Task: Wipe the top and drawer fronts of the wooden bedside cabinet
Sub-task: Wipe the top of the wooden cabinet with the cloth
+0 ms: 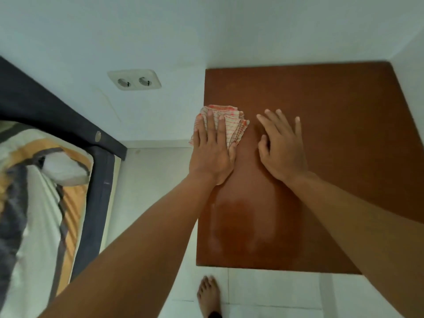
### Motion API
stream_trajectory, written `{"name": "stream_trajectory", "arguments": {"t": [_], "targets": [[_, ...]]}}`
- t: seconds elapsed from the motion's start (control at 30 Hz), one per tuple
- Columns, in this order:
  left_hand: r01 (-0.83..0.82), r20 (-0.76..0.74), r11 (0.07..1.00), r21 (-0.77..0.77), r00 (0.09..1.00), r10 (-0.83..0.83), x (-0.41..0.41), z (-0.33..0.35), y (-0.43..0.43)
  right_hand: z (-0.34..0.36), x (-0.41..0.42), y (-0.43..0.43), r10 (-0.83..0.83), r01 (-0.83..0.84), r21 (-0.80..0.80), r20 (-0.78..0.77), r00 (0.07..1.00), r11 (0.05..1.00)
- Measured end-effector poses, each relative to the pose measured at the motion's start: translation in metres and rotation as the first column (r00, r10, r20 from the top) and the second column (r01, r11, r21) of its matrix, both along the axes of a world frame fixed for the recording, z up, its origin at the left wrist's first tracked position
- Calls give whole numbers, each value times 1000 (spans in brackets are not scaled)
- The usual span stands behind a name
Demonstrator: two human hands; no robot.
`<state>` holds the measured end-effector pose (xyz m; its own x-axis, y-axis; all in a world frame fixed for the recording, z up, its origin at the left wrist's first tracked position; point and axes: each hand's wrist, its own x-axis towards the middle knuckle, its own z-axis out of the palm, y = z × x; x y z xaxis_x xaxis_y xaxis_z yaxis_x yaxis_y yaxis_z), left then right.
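- The pale wall (160,31) fills the upper part of the view, and the cabinet stands against it in a corner.
- The wooden cabinet (332,134) is seen from straight above as a reddish-brown top. A paler, shiny patch (241,228) lies near its front edge.
- The bed (46,106), with a dark frame, stands to the left, apart from the cabinet. Striped bedding (34,203) in white, grey and orange lies on it.
- The floor (275,292) has light tiles in front of the cabinet and between it and the bed.
- The right hand (282,150) lies palm down on the bare top with its fingers spread, holding nothing.
- The left hand (212,150) presses flat on the cloth, its fingers straight and slightly apart.
- The cloth (231,125), white with red stripes, is bunched under the left hand at the left edge of the top and hangs slightly over it.
- A double socket (134,79) sits on the wall to the left of the cabinet.
- A bare foot (208,294) stands on the tiles below the front edge.
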<state>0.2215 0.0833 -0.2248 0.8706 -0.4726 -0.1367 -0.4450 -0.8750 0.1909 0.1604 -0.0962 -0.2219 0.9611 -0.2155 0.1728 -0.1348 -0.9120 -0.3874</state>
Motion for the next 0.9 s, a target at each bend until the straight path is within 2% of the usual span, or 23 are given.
{"name": "stream_trajectory", "arguments": {"t": [0.2,0.33,0.63,0.77,0.87,0.9], "targets": [[-6,12,1000,-13,1000,6,-82,-3,30,6,-99,30,41,-45,-81,-57,998,996],[-13,40,1000,-6,999,13,-138,-9,50,11,-126,36,14,-29,-124,-113,993,992],[-17,25,1000,9,1000,16,-239,-1,86,24,-181,40,62,-108,-182,-240,969,977],[-16,25,1000,19,1000,16,-272,6,95,26,-203,44,69,-116,-187,-238,969,975],[58,50,998,36,997,-60,-301,1,107,29,-217,46,72,-122,-204,-238,969,971],[99,-19,994,48,995,-98,-314,-4,116,29,-222,47,77,-129,-211,-237,968,969]]}}
